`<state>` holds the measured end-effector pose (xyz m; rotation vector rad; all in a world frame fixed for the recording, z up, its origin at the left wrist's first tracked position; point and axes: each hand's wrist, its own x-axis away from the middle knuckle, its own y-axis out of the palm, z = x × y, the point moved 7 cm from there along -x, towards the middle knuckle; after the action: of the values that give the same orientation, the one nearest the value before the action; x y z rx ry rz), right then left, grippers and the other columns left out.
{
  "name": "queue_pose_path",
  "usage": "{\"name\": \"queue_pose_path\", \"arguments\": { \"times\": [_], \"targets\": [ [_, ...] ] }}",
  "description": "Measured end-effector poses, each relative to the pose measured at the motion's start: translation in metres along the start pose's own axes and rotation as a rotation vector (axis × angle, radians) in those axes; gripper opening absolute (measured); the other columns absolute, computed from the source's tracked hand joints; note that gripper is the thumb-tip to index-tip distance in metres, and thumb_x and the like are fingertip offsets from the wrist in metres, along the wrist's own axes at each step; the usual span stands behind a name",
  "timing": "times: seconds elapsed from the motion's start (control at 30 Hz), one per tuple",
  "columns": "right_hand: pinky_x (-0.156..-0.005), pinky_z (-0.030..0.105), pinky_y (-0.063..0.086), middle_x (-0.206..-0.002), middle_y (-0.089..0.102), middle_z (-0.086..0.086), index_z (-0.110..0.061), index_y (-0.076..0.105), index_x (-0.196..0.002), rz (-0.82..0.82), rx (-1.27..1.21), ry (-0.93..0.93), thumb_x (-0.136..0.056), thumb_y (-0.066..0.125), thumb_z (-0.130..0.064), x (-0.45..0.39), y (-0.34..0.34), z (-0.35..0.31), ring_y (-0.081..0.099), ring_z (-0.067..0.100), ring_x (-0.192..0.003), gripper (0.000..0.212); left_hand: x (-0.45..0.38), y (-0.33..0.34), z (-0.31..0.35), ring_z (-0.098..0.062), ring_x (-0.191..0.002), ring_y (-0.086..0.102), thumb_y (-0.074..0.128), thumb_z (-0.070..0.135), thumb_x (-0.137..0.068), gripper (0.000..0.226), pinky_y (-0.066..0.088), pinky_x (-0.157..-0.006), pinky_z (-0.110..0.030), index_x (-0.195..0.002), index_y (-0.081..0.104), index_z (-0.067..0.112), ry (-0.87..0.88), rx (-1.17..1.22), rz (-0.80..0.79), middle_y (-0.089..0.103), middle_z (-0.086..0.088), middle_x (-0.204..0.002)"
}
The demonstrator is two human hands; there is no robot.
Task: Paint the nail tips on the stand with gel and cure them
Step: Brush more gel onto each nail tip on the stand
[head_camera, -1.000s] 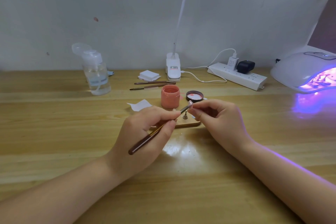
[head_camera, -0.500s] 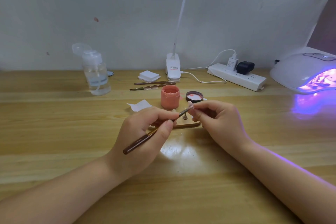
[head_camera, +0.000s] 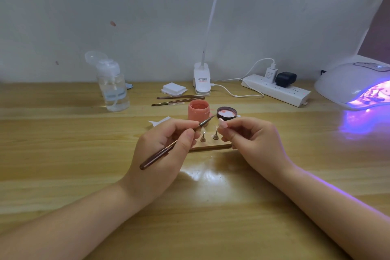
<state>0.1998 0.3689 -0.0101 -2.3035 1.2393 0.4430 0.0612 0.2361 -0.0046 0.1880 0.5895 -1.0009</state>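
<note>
Painting is under way: your left hand (head_camera: 160,150) pinches the brush (head_camera: 177,141), your right hand (head_camera: 251,139) pinches a pink nail tip (head_camera: 222,123); next, recharge from the far gel jar (head_camera: 198,112).

I am pinching the brush (head_camera: 168,148) in my left hand (head_camera: 162,152), fingers curled, forearm lying low. My right hand (head_camera: 251,141), just right of the brush tip, is pinching a nail tip (head_camera: 222,123) between curled fingers.

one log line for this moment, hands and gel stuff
left hand: holds brush | right hand: pinches nail tip | gel jar: open | stand: between hands | lamp: lit
</note>
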Motion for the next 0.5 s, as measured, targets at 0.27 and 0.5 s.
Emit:
{"name": "queue_pose_path", "arguments": {
  "times": [0.27,0.5],
  "targets": [
    [-0.061,0.031,0.051,-0.069,0.071,0.006,-0.016,0.077,-0.083,0.030,0.002,0.015,-0.083,0.074,-0.021,-0.0005,-0.0025,0.0009,0.066,0.025,-0.068,0.006,0.0023,0.0047,0.0084,-0.026,-0.093,0.071,0.059,0.028,-0.086,0.024,0.057,-0.084,-0.048,-0.105,0.072,0.022,0.089,-0.057,-0.069,0.074,0.000,-0.095],
    [-0.062,0.032,0.052,-0.068,0.070,0.005,-0.015,0.076,-0.082,0.036,0.020,0.029,-0.083,0.075,-0.018,-0.0014,-0.0035,0.0027,0.066,0.022,-0.065,0.003,0.0045,0.0049,0.0083,-0.016,-0.084,0.073,0.053,0.023,-0.088,0.022,0.054,-0.074,-0.019,-0.097,0.072,0.015,0.053,0.072,-0.098,0.075,-0.003,-0.089]
  ]
}}
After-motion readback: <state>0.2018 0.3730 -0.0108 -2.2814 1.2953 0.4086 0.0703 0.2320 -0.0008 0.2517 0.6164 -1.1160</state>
